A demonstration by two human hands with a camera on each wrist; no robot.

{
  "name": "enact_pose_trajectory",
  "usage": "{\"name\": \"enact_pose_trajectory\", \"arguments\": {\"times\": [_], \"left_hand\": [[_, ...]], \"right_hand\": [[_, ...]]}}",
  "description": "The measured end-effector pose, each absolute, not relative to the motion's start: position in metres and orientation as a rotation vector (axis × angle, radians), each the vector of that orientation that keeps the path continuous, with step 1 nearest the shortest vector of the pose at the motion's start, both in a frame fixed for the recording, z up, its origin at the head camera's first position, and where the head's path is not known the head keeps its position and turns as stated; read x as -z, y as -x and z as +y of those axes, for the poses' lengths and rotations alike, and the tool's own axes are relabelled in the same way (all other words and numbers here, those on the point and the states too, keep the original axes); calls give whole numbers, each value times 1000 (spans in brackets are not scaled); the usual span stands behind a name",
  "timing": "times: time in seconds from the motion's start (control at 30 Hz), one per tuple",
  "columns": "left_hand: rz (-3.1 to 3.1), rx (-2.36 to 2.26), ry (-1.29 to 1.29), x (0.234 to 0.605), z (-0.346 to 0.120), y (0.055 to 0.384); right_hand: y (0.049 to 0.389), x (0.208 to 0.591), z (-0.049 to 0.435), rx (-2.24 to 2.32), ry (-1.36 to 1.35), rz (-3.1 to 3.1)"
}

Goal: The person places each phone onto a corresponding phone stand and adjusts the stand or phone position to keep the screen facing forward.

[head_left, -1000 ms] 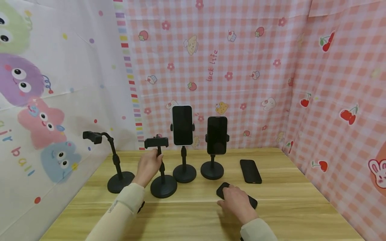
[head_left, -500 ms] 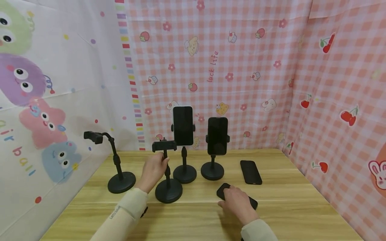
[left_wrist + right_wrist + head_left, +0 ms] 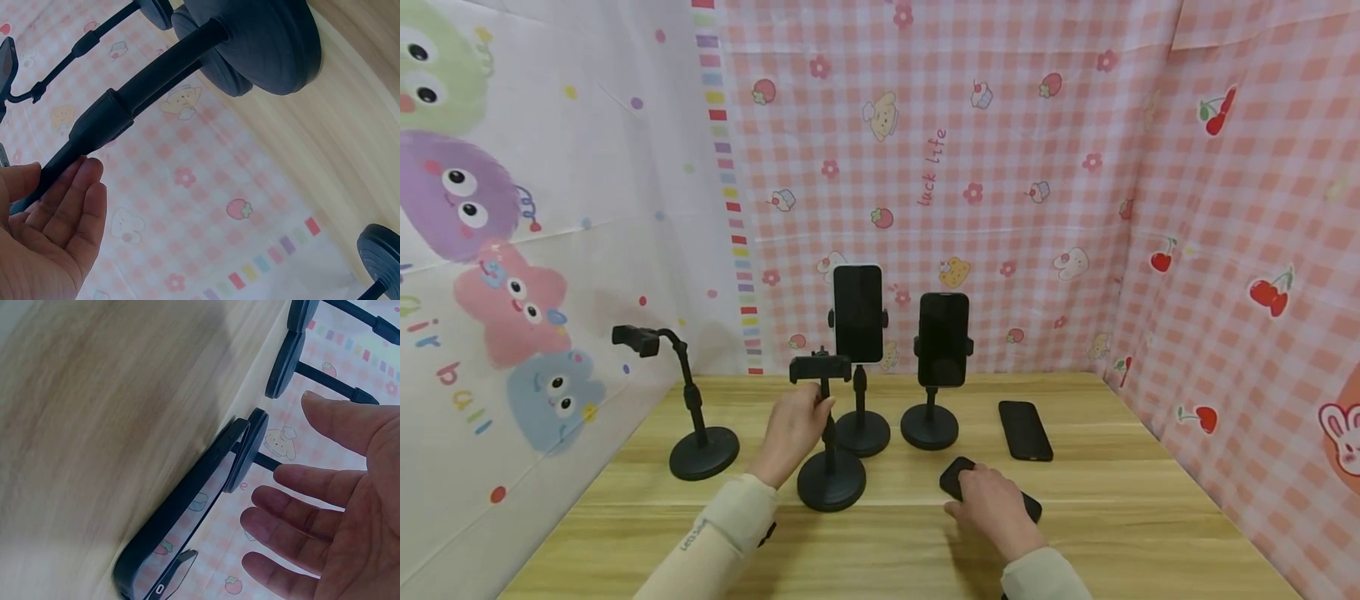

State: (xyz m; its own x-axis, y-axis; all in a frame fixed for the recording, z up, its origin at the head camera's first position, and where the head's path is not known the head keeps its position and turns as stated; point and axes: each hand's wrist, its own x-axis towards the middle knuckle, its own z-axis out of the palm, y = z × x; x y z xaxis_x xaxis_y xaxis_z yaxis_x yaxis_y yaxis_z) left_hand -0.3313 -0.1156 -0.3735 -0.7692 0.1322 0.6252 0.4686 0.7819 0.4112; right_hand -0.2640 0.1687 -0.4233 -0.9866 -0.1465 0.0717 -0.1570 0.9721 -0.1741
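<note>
The person is wearing cream sleeves: the left sleeve (image 3: 677, 575) is ending in a broad cuff (image 3: 745, 510) behind a bare left hand (image 3: 792, 432), with small dark lettering (image 3: 694, 535), too tiny to read, running beside it. A black piece (image 3: 767, 534) is peeking out there. The right sleeve (image 3: 1047, 575) is matching, leaving the right hand (image 3: 996, 508) bare.

Four stands are positioned on the table (image 3: 1120, 533). The leftmost stand (image 3: 703, 454) stands apart. To its right, the second stand (image 3: 831, 482), stem within the left hand (image 3: 792, 423), is located before and left of the third stand (image 3: 874, 435). The third stand and, to its right, the fourth stand (image 3: 929, 427) bear the taller phone (image 3: 858, 313) and the shorter phone (image 3: 943, 340) respectively. Further right lies the rear phone (image 3: 1026, 430); before it, the front phone (image 3: 956, 477) lies below the right hand (image 3: 996, 508).
</note>
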Motion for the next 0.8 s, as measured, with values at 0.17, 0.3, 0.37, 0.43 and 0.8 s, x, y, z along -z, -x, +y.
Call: {"name": "enact_pose_trajectory", "arguments": {"times": [0.17,0.3,0.37,0.43,0.8], "left_hand": [[-2378,757,449,374,-113,331],[-2390,779,424,375,-111,330],[-2399,783,420,375,-110,330],[-2413,789,420,374,-109,329],[-2485,838,410,370,-100,326]], "right_hand": [[263,424,170,-284,-240,-3059],[262,423,172,-292,-232,-3057],[262,423,172,-293,-232,-3056],[262,423,173,-296,-236,-3052],[261,423,180,-299,-229,-3029]]}}
